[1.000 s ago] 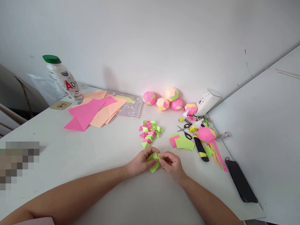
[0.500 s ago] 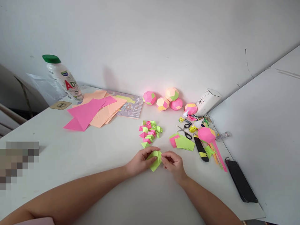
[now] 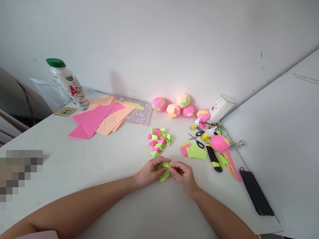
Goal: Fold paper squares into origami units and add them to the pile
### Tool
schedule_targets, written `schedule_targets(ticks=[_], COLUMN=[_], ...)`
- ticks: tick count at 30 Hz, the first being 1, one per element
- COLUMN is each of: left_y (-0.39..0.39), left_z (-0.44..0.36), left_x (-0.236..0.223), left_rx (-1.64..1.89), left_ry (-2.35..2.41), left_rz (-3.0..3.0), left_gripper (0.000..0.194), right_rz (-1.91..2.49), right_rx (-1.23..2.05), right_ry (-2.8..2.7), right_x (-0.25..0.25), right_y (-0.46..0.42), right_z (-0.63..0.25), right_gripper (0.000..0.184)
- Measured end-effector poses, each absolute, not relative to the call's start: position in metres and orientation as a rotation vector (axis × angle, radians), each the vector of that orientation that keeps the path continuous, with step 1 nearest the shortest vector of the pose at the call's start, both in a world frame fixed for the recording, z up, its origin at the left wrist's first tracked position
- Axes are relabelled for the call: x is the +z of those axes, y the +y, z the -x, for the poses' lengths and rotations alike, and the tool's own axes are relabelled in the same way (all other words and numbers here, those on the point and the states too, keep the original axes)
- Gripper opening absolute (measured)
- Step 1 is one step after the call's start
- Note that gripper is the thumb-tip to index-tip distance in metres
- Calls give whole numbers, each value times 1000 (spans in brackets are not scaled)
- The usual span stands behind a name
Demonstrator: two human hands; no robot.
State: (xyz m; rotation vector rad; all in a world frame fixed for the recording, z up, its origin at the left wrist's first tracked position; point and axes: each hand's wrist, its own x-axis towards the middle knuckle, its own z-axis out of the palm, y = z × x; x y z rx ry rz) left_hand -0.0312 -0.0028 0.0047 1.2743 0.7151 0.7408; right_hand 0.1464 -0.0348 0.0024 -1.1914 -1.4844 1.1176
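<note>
Between my hands is a folded piece of light green paper (image 3: 163, 176), held just above the white table. My left hand (image 3: 151, 171) grips its left side, thumb on the near face and fingers along the top edge. The thumb and forefinger of my right hand (image 3: 182, 175) pinch a corner on its right side. Just beyond lies a cluster of small folded green and pink paper pieces (image 3: 159, 142). Flat green paper pieces (image 3: 196, 152), with a pink one partly beneath, lie to the right of the cluster.
Paper balls (image 3: 159, 104) stand along the wall. Scissors (image 3: 199, 141), a glue bottle (image 3: 207, 134), a utility knife (image 3: 213, 157) and a black phone-like case (image 3: 256, 192) lie to the right. At left are pink paper sheets (image 3: 92, 121), a notebook (image 3: 139, 113) and a white bottle (image 3: 68, 83).
My right fingers moved slightly right along the green paper's edge, then back left, with its right part bending between them. My left hand has kept its grip.
</note>
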Motion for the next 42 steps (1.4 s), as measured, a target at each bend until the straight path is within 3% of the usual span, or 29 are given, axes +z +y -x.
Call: schedule_targets(ticks=[28,42], left_y=[-3,-1], left_z=[29,27], left_x=[-1,-9], left_rx=[799,887], left_ry=[753,747], left_rz=[-1272,-1438], left_gripper=[29,11], right_rz=[1194,1189], right_rx=[954,805], right_ry=[-1672,-1726], right_x=[-1,1], right_y=[-37,-37], right_z=[-146,-143], right_gripper=[17,12])
